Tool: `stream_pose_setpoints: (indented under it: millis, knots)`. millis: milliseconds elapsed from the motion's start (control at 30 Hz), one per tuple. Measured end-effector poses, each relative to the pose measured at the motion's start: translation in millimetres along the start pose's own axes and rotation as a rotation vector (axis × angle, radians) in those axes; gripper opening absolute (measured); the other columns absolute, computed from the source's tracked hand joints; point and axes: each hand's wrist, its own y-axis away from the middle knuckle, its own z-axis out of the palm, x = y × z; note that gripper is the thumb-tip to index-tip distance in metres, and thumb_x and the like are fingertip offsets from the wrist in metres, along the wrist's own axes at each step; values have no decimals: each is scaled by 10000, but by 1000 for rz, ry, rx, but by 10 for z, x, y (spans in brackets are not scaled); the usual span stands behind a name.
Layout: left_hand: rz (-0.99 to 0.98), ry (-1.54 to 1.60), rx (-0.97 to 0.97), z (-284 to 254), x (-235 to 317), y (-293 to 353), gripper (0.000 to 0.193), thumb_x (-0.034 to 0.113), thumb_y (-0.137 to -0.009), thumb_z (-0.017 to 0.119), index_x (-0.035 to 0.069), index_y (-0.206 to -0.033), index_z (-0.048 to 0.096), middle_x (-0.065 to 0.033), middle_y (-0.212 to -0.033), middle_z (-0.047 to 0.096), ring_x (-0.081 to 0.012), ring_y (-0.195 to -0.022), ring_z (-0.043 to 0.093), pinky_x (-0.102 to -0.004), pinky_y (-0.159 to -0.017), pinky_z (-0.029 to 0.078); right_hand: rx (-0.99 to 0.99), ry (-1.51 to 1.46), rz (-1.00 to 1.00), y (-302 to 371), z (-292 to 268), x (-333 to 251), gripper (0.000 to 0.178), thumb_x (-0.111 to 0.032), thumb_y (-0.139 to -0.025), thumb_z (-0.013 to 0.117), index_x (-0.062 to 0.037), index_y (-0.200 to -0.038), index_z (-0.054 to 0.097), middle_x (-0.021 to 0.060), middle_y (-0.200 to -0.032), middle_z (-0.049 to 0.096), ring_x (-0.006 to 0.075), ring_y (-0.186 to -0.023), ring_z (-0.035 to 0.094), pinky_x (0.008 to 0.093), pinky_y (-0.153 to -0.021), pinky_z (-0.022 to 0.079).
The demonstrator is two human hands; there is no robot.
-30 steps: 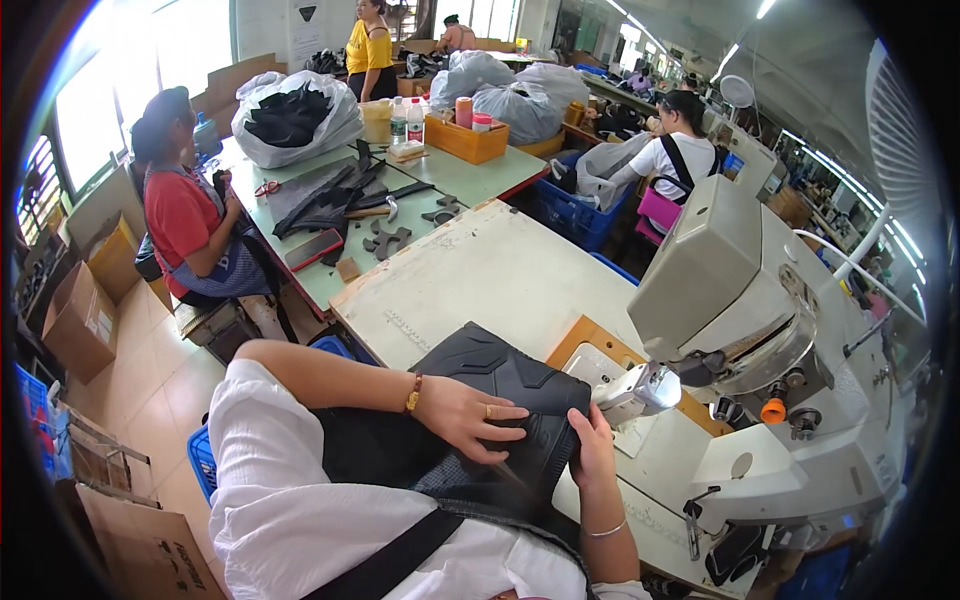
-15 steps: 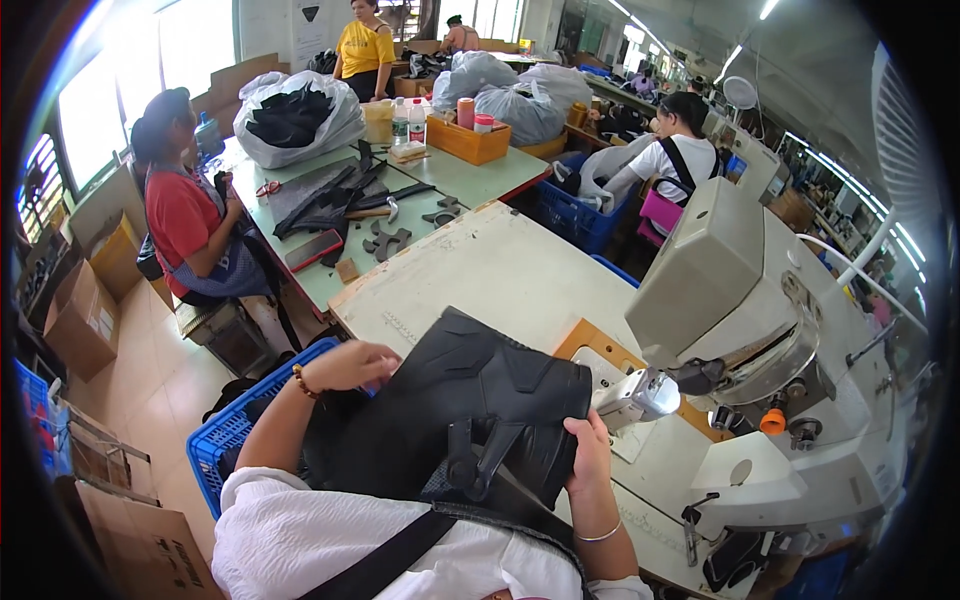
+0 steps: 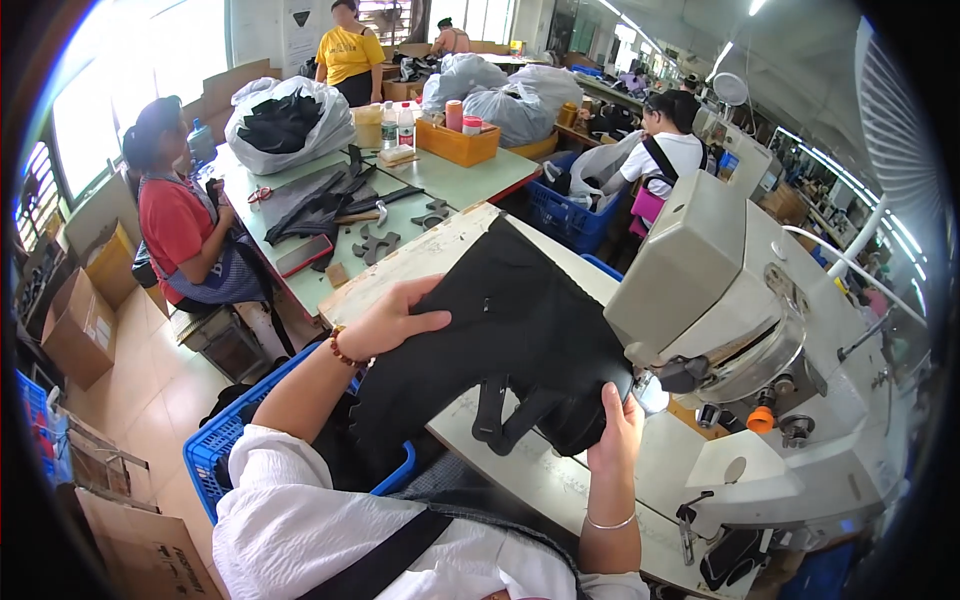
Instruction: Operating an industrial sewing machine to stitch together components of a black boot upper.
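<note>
A wide black fabric piece (image 3: 490,310) with a jagged lower left edge and strap-like cut-outs hangs between my hands, above the machine table. My left hand (image 3: 415,312) grips its left side, thumb on top, fingers hidden beneath. At the right end my right hand (image 3: 615,425) pinches a rounded, folded part, close to the sewing machine's lit post. The big beige sewing machine (image 3: 690,260) stands to the right, its needle area partly covered by the fabric.
Left of my lap sits a blue basket (image 3: 215,440) with black pieces. Beyond the white machine table (image 3: 380,290), a green table (image 3: 400,205) bears black scraps, a hammer (image 3: 370,215), metal dies and an orange box (image 3: 457,142). Co-workers sit at the left and far right; another stands behind.
My left hand has come onto the fabric and grips it. The black piece has been lifted, and its plain side now faces up instead of the panelled side. My right hand stays on its right end.
</note>
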Motion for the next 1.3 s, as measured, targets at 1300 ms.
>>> stream_pose_setpoints:
  millis: [1300]
  knots:
    - [-139, -198, -63, 463, 6, -422, 367, 129, -803, 704, -81, -1075, 576, -65, -948, 647, -112, -844, 595, -258, -754, 495, 172, 313, -293, 282, -321, 1, 145, -131, -902, 603, 10, -870, 617, -32, -753, 586, 28, -664, 483, 194, -600, 410]
